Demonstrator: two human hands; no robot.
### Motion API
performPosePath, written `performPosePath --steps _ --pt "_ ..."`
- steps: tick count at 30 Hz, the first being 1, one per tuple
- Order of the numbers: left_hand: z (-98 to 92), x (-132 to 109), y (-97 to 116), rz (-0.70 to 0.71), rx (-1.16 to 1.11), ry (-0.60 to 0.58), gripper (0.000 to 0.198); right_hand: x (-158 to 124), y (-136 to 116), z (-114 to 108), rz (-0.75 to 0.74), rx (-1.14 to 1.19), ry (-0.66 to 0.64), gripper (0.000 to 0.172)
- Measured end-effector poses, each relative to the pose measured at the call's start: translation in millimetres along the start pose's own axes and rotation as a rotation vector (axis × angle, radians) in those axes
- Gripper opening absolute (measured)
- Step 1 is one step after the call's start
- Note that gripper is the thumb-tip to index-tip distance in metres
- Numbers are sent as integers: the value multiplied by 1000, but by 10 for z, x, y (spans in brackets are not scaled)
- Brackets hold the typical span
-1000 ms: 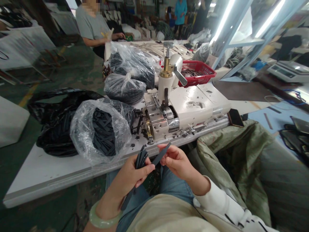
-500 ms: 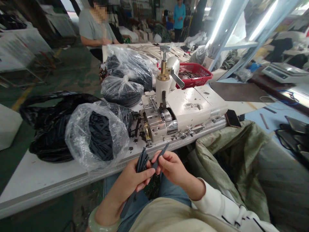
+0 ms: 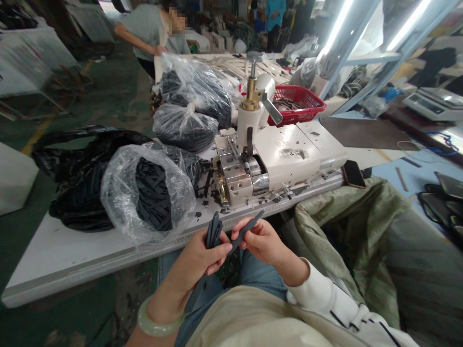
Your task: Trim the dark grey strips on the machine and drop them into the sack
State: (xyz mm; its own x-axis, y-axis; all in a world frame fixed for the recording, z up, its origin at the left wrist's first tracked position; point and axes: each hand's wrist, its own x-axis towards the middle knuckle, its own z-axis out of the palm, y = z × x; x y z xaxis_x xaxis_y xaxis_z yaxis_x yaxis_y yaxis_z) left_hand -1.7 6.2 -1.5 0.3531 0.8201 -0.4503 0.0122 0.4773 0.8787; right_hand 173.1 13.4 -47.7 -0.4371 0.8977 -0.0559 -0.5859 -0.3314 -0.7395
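Note:
My left hand [image 3: 208, 253] is closed round a bundle of dark grey strips [image 3: 214, 230], whose tops stick up above the fingers and whose tails hang below. Between the thumb and fingers of my right hand [image 3: 262, 241] is a single dark strip [image 3: 249, 226], slanting up to the right. Its lower end meets the left thumb. Both hands are just in front of the table edge, above my lap. Behind them stands a white skiving machine [image 3: 289, 154] with a metal head. To the left, an open clear plastic bag [image 3: 112, 188] holds many similar strips.
A black bag [image 3: 77, 217] and tied clear bags [image 3: 188, 127] sit left of the machine. Behind it is a red basket [image 3: 300, 113]. A phone [image 3: 353, 173] lies at the table edge above a green sack [image 3: 318, 217]. A person in grey [image 3: 144, 29] stands across the table.
The single strip has swung to a flatter slant, showing more of its face. The person across the table has leaned forward. My view has shifted slightly.

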Motion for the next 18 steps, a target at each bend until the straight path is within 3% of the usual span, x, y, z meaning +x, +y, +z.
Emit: performPosePath --steps 11,14,18 --pt "-7 14 -25 -40 -105 5 20 37 37 -30 -7 -32 25 41" --pt "-20 39 -35 -50 -86 -9 21 132 -59 -51 -74 -184 69 39" --pt "-63 55 -50 -35 -113 -3 25 356 -324 -54 -68 -451 247 39"
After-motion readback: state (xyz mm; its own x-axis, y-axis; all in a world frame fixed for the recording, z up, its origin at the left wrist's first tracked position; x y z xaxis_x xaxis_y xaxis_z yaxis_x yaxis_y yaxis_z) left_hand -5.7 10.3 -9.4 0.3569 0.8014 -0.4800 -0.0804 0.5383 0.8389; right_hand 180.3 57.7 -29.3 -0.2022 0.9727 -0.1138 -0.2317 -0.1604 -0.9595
